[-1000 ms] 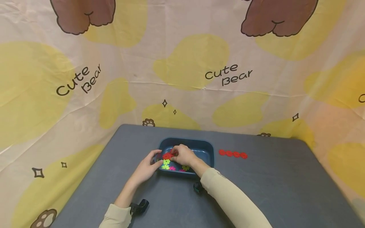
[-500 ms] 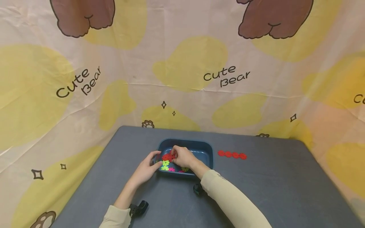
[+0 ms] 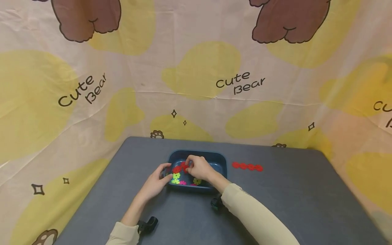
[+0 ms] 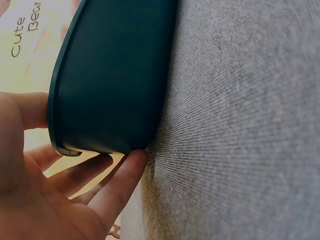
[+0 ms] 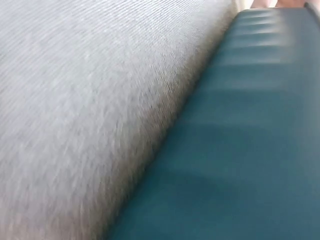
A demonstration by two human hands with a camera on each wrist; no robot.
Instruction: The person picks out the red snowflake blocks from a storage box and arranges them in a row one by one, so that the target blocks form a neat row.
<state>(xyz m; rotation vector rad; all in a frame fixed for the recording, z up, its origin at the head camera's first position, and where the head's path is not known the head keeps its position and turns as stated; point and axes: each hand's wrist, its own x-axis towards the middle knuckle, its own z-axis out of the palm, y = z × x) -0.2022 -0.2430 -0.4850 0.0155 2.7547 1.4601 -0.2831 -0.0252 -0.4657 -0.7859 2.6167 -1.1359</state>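
Observation:
A dark blue-green plastic bin (image 3: 218, 166) stands on the table, its outer wall filling much of both wrist views. My left hand (image 3: 154, 184) holds the bin's left end; in the left wrist view the thumb lies at the rim and the fingertips (image 4: 134, 162) reach the lower end wall. Reaching over the near wall, my right hand (image 3: 199, 168) pinches a red snowflake-shaped plastic piece (image 3: 185, 166) inside the bin. Another red piece (image 3: 176, 169) lies left of it. Yellow-green pieces (image 3: 176, 178) and a pink piece (image 3: 182, 182) are at the near left corner. The right wrist view hides the right hand.
A row of several joined red pieces (image 3: 247, 166) lies on the grey table (image 3: 275, 200) right of the bin. A patterned cloth (image 3: 196, 75) hangs behind the table. Black wrist straps with camera mounts (image 3: 148, 225) sit at both wrists.
The right hand works at the red pieces inside the bin, its fingers and the red piece shifting slightly. The left hand keeps its hold. The head view has tilted a little.

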